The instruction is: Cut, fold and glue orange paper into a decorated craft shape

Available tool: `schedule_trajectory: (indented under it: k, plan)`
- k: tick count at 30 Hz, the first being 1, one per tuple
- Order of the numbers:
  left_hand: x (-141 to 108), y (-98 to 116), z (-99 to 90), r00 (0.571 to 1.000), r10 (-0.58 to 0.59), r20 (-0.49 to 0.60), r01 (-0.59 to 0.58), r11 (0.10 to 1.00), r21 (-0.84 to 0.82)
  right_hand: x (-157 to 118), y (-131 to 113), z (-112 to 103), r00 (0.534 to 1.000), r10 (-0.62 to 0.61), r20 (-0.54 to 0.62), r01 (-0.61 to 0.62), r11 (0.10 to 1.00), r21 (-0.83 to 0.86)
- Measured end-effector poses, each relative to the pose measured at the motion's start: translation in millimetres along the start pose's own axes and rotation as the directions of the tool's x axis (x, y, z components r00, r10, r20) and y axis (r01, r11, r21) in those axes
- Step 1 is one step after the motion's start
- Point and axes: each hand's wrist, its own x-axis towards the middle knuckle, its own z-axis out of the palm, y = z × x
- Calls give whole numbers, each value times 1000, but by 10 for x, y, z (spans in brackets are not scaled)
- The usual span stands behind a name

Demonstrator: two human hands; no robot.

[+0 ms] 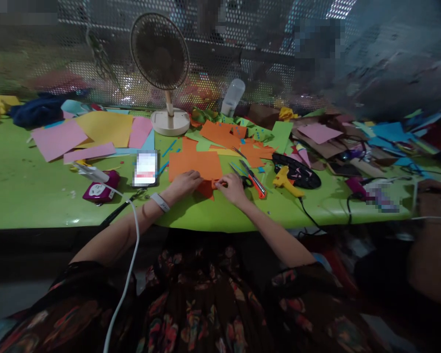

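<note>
Paper work in both hands, on the green table [40, 196]. Orange sheet [195, 164] lies flat right in front of me, with a darker orange flap [206, 189] sticking out below its near edge. My left hand [185, 184] rests on the sheet's near left part — fingers together, lightly bent, tips by the near edge; thumb too hidden to tell if anything is gripped. My right hand [233, 189] has thumb and forefinger closed on a small orange piece [216, 184] at the sheet's near right corner, the other fingers curled in.

Just right of that hand: scissors [245, 180], partly hidden, and an orange-handled cutter [257, 186], blade pointing away from me. Further right, a yellow glue gun [288, 182] lies against a black tray-like thing [300, 171].

To the left, a lit phone [146, 168], screen blurred out, then a purple box [105, 189] with a white plug [91, 172] and white cable [135, 235] by it. Behind — a fan [169, 122], a clear bottle [233, 95] tilted to the right, more orange scraps [255, 153], and pink sheets [61, 139] beside a yellow one [105, 128]. Another person's arm [435, 235] shows at far right.
</note>
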Motion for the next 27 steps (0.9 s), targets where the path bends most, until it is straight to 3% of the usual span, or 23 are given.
schedule_trajectory:
  k: [9,27]
  plan:
    - [-4,41,30,998,-57,-14,58,998,10,10,-46,18,995,26,-94,-30,999,-37]
    - [33,96,-17,989,-146,27,144,988,60,94,-33,43,998,50,-34,-50,999,3]
